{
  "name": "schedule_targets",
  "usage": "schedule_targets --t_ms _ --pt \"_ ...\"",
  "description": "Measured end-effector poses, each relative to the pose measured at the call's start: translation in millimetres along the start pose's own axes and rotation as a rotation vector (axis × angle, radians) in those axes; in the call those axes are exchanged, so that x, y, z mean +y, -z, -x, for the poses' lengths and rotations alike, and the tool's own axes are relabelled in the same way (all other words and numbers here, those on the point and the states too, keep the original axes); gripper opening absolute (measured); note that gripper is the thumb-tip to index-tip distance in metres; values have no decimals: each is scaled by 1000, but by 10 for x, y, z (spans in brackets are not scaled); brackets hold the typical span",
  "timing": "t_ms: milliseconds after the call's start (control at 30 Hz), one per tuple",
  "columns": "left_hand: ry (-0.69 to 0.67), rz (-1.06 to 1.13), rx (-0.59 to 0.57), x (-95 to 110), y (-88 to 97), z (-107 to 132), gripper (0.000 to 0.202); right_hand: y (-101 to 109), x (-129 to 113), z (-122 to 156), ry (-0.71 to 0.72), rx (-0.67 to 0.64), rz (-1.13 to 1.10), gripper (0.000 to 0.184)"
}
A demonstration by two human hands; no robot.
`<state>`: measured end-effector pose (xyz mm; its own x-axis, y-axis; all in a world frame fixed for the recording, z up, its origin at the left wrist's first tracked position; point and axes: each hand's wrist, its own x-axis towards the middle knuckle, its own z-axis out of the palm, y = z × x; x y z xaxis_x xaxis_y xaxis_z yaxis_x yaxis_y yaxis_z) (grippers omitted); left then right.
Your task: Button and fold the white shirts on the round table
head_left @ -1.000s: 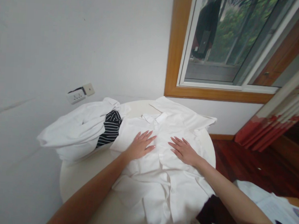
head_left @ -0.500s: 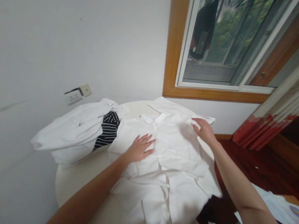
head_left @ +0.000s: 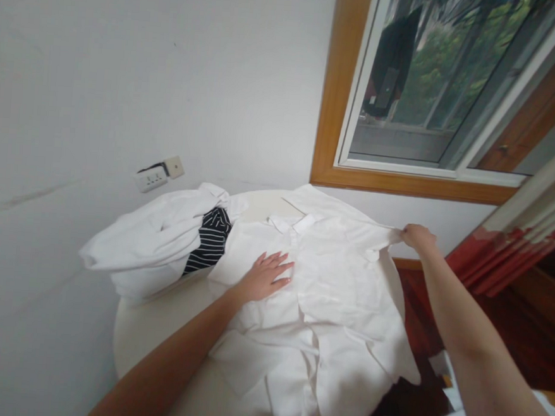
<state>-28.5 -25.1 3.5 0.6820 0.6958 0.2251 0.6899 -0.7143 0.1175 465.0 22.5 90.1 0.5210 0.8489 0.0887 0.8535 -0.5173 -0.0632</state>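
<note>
A white collared shirt (head_left: 343, 288) lies spread on a round cream table (head_left: 155, 332), its collar toward the wall and its lower part wrinkled near my body. My left hand (head_left: 266, 277) rests flat on the shirt's front below the collar, fingers apart. At the right, past the table's edge, my right hand (head_left: 418, 237) is closed on the shirt's sleeve, which stretches taut from the shoulder. The part of the sleeve inside my fingers is hidden.
A heap of white clothes (head_left: 147, 237) with a black-and-white striped cloth (head_left: 208, 241) sits at the table's left, against the wall. Wall sockets (head_left: 151, 178) are above it. A wood-framed window (head_left: 329, 110) and red-and-white curtain (head_left: 497, 249) stand at the right; papers (head_left: 458, 411) lie low right.
My right hand has moved right from the shirt's shoulder area and now grips the sleeve, pulling it outward. My left hand stays flat on the shirt. The view has shifted slightly.
</note>
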Motion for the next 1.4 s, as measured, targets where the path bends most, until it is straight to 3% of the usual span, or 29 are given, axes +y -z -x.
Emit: schedule_targets --t_ms 133,267,333,433,500,600,700,800,933,1133,1267,1400 --pt "-4 2 1 -15 -13 -5 50 141 -51 53 174 148 -103 38" --pt "-9 0 5 -19 -16 -5 50 442 -321 219 297 246 -47 41" --pt "-4 1 -1 -15 -13 -3 50 592 -553 337 404 206 20 42" --pt "1 7 -7 -13 -14 -2 51 703 -1007 572 597 43 84 36" --pt "-2 9 2 -16 -19 -3 50 661 -1354 774 688 -81 66 31" --pt "-7 9 6 -22 -26 -7 50 428 -1865 1115 754 -262 30 27" --pt "-4 9 -11 -23 -32 -12 51 111 -2251 1412 763 -284 16 27" --pt "7 15 -29 -17 -30 -12 51 -94 -2396 1556 777 -285 0 35" --pt "15 25 -50 0 -10 -6 52 -56 -2151 1429 876 -290 -111 41" --pt "12 34 -33 -2 0 -4 53 160 -1282 1072 968 -268 -364 26" --pt "12 39 -15 0 -4 -6 52 82 -838 1092 900 -263 -385 27" --pt "6 37 4 0 -12 -10 51 -97 -602 1196 849 -309 -342 35"
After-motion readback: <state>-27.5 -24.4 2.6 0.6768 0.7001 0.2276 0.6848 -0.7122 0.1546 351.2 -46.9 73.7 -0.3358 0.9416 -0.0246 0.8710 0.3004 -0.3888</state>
